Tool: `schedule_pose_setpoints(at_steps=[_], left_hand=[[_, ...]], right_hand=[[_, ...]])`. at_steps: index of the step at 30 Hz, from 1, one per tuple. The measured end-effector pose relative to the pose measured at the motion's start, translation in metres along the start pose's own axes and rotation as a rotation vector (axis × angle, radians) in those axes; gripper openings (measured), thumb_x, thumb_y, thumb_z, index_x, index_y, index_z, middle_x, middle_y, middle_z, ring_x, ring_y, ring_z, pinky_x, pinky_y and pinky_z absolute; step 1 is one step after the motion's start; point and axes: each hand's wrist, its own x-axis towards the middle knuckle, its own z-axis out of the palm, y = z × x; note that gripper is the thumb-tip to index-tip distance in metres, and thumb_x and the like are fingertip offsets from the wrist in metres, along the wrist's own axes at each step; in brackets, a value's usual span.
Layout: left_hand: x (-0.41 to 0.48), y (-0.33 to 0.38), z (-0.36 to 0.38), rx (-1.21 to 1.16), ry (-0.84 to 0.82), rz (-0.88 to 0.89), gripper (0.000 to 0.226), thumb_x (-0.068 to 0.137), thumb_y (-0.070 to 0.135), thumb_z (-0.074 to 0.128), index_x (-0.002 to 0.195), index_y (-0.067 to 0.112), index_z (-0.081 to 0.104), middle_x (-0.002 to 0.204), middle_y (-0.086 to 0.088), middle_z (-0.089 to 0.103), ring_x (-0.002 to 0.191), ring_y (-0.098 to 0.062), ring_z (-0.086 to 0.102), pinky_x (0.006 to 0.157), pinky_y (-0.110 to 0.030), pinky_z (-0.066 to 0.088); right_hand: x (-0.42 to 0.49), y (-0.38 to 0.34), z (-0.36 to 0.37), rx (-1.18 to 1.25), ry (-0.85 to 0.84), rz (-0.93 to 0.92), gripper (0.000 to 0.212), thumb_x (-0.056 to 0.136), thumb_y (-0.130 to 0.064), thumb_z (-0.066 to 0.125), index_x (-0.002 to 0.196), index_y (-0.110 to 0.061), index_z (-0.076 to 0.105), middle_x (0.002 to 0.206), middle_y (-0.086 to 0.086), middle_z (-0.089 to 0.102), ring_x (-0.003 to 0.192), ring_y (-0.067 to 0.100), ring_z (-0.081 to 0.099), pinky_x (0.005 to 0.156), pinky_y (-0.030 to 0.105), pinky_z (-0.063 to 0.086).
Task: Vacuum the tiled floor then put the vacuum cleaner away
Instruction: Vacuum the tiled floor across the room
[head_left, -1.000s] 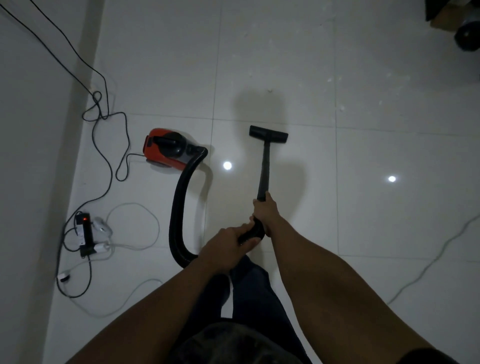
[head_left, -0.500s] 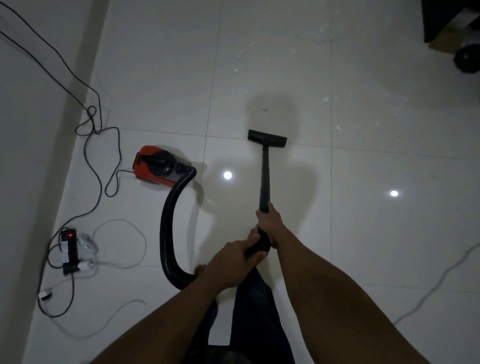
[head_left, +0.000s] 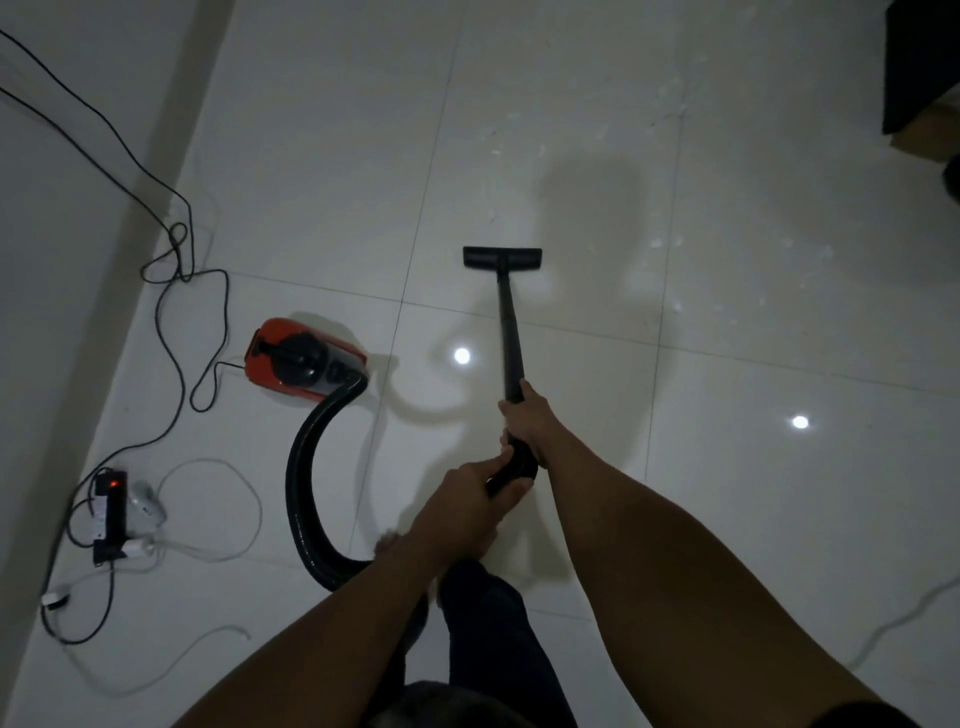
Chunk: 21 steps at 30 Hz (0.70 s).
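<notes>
A small red and black vacuum cleaner (head_left: 304, 359) sits on the white tiled floor (head_left: 779, 493) at the left. Its thick black hose (head_left: 306, 493) curves down and back toward me. The black wand (head_left: 510, 332) runs forward from my hands to the flat floor nozzle (head_left: 502, 258), which rests on the tiles. My right hand (head_left: 527, 421) grips the wand higher up. Just behind it, my left hand (head_left: 470, 491) holds the wand's lower handle end. Pale bits of debris (head_left: 670, 249) lie scattered ahead and to the right of the nozzle.
A black power strip (head_left: 110, 514) with a red light lies at the left by the wall, among tangled black and white cables (head_left: 176, 270). A dark piece of furniture (head_left: 919, 67) stands at the top right. Another thin cable (head_left: 904, 618) crosses the floor at the lower right.
The nozzle has been pushed forward across the tile seam toward the debris. My view has shifted forward, so the vacuum body and power strip sit lower in the frame.
</notes>
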Motion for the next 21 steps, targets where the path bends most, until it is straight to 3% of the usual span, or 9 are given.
schedule_pose_setpoints(at_steps=[3, 5, 7, 8, 10, 12, 14, 17, 21], left_hand=[[0.013, 0.013, -0.013, -0.006, 0.029, -0.018, 0.057, 0.096, 0.044, 0.062, 0.148, 0.033, 0.043, 0.079, 0.008, 0.071, 0.052, 0.002, 0.058, 0.047, -0.015, 0.044], [0.023, 0.022, -0.024, 0.012, 0.052, 0.002, 0.05, 0.096, 0.045, 0.062, 0.143, 0.03, 0.052, 0.082, 0.008, 0.072, 0.059, 0.003, 0.061, 0.053, -0.02, 0.051], [0.031, 0.027, -0.033, 0.044, 0.065, -0.003, 0.048, 0.096, 0.047, 0.059, 0.14, 0.028, 0.057, 0.087, -0.001, 0.075, 0.079, -0.008, 0.069, 0.079, -0.037, 0.058], [0.036, 0.028, -0.038, 0.076, 0.064, -0.008, 0.048, 0.097, 0.05, 0.057, 0.141, 0.03, 0.056, 0.095, -0.007, 0.075, 0.096, -0.02, 0.07, 0.093, -0.047, 0.054], [0.047, 0.03, -0.048, 0.164, 0.051, -0.014, 0.05, 0.098, 0.053, 0.052, 0.145, 0.038, 0.047, 0.124, -0.021, 0.066, 0.128, -0.044, 0.051, 0.109, -0.059, 0.038], [0.057, 0.036, -0.061, 0.207, 0.053, -0.027, 0.054, 0.098, 0.051, 0.052, 0.149, 0.039, 0.041, 0.151, -0.028, 0.04, 0.145, -0.046, 0.028, 0.116, -0.057, 0.03], [0.068, 0.043, -0.076, 0.195, 0.065, -0.044, 0.056, 0.098, 0.048, 0.055, 0.151, 0.033, 0.042, 0.154, -0.031, 0.033, 0.145, -0.046, 0.028, 0.114, -0.055, 0.034], [0.089, 0.049, -0.102, 0.192, 0.061, -0.073, 0.05, 0.099, 0.045, 0.056, 0.144, 0.023, 0.052, 0.136, -0.038, 0.049, 0.122, -0.049, 0.054, 0.098, -0.049, 0.049], [0.132, 0.058, -0.149, 0.252, 0.017, -0.06, 0.05, 0.101, 0.042, 0.051, 0.148, 0.023, 0.046, 0.131, -0.029, 0.058, 0.109, -0.037, 0.066, 0.083, -0.034, 0.056]], right_hand=[[0.012, -0.022, 0.0, -0.008, -0.019, -0.015, 0.069, 0.105, -0.018, 0.049, 0.164, -0.029, 0.014, 0.115, 0.016, 0.055, 0.062, 0.023, 0.057, 0.066, 0.036, 0.053], [0.019, -0.04, 0.002, -0.019, -0.027, -0.023, 0.069, 0.105, -0.017, 0.049, 0.164, -0.028, 0.014, 0.119, 0.017, 0.056, 0.062, 0.023, 0.057, 0.067, 0.036, 0.053], [0.024, -0.055, 0.005, -0.043, -0.032, -0.04, 0.068, 0.105, -0.017, 0.049, 0.164, -0.026, 0.017, 0.115, 0.014, 0.052, 0.059, 0.023, 0.057, 0.065, 0.036, 0.053], [0.026, -0.061, 0.007, -0.048, -0.032, -0.043, 0.067, 0.105, -0.017, 0.049, 0.163, -0.025, 0.019, 0.113, 0.013, 0.051, 0.057, 0.022, 0.056, 0.064, 0.036, 0.052], [0.032, -0.074, 0.011, -0.041, -0.031, -0.042, 0.064, 0.104, -0.016, 0.049, 0.162, -0.024, 0.023, 0.109, 0.015, 0.052, 0.056, 0.022, 0.055, 0.059, 0.035, 0.051], [0.04, -0.09, 0.017, -0.032, -0.029, -0.031, 0.064, 0.104, -0.017, 0.049, 0.162, -0.026, 0.023, 0.11, 0.015, 0.052, 0.058, 0.022, 0.056, 0.059, 0.034, 0.052], [0.05, -0.105, 0.023, -0.032, -0.022, -0.034, 0.065, 0.105, -0.02, 0.049, 0.162, -0.028, 0.02, 0.111, 0.014, 0.052, 0.065, 0.024, 0.058, 0.068, 0.038, 0.057], [0.071, -0.13, 0.036, -0.057, -0.004, -0.043, 0.069, 0.105, -0.024, 0.048, 0.164, -0.032, 0.013, 0.112, 0.013, 0.051, 0.086, 0.03, 0.057, 0.093, 0.052, 0.057], [0.107, -0.171, 0.055, 0.008, 0.047, -0.03, 0.068, 0.106, -0.025, 0.048, 0.162, -0.037, 0.012, 0.128, 0.022, 0.063, 0.086, 0.028, 0.06, 0.093, 0.053, 0.059]])
